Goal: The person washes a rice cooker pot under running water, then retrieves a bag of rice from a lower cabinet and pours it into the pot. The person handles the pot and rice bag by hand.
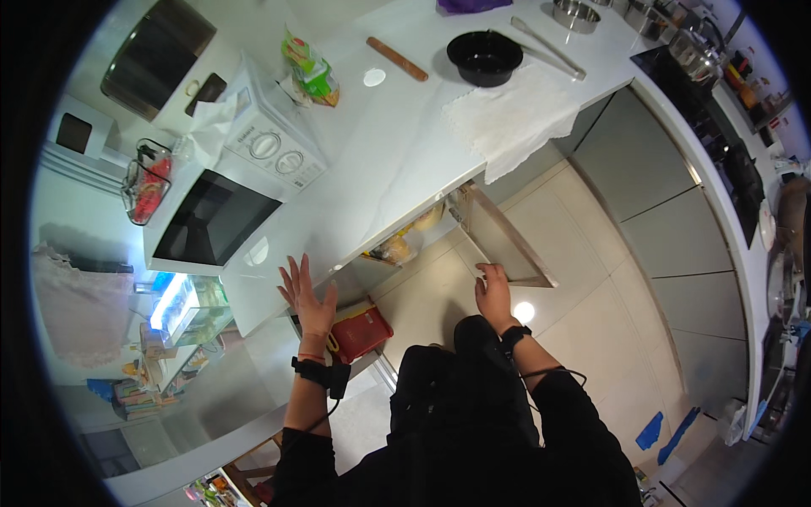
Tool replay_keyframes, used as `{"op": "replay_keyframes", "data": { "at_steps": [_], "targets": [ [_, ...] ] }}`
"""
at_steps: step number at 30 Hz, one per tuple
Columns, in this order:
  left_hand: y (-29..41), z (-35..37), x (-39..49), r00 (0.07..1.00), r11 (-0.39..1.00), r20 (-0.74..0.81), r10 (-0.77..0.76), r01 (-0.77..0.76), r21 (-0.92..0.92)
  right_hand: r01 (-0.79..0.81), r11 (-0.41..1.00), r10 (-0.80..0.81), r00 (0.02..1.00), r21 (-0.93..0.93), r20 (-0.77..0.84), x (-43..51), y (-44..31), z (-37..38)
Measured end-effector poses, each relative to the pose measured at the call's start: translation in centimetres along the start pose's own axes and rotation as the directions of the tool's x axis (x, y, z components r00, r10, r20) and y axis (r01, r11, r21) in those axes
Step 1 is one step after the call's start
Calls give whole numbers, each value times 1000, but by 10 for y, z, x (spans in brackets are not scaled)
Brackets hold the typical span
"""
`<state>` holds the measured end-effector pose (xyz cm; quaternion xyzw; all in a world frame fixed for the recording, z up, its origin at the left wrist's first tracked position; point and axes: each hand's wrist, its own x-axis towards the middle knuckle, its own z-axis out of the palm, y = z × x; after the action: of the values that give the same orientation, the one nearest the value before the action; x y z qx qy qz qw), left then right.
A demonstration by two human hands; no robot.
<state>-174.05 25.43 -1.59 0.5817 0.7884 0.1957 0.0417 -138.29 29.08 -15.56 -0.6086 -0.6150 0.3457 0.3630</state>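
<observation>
My left hand is raised with its fingers spread, beside the front edge of the white countertop. It holds nothing. My right hand, loosely curled with the thumb apart, overlaps the lower corner of an open cabinet door in view. I see nothing in it; whether it touches the door cannot be made out. Behind the door's hinge, the open cabinet shows bagged yellowish goods, partly hidden under the counter. A red box stands low beside my left hand.
A white microwave stands at the left of the counter. Farther back lie a wooden rolling pin, a green food bag, a black bowl, a white cloth and metal tongs. A gas hob is at right.
</observation>
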Motion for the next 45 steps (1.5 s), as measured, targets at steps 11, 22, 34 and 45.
{"op": "replay_keyframes", "data": {
  "at_steps": [11,22,34,45],
  "targets": [
    [-46,74,-1,855,902,-385,347,-193,386,-82,997,79,859,-17,506,95,147,290],
    [-66,105,7,557,814,-600,574,-302,497,-50,998,66,912,-48,406,123,202,418],
    [-72,113,12,525,784,-591,612,-303,543,-5,970,-152,766,243,624,92,221,455],
    [-72,114,14,557,766,-548,624,-296,571,65,981,-43,991,184,-126,141,215,430]
  ]
}}
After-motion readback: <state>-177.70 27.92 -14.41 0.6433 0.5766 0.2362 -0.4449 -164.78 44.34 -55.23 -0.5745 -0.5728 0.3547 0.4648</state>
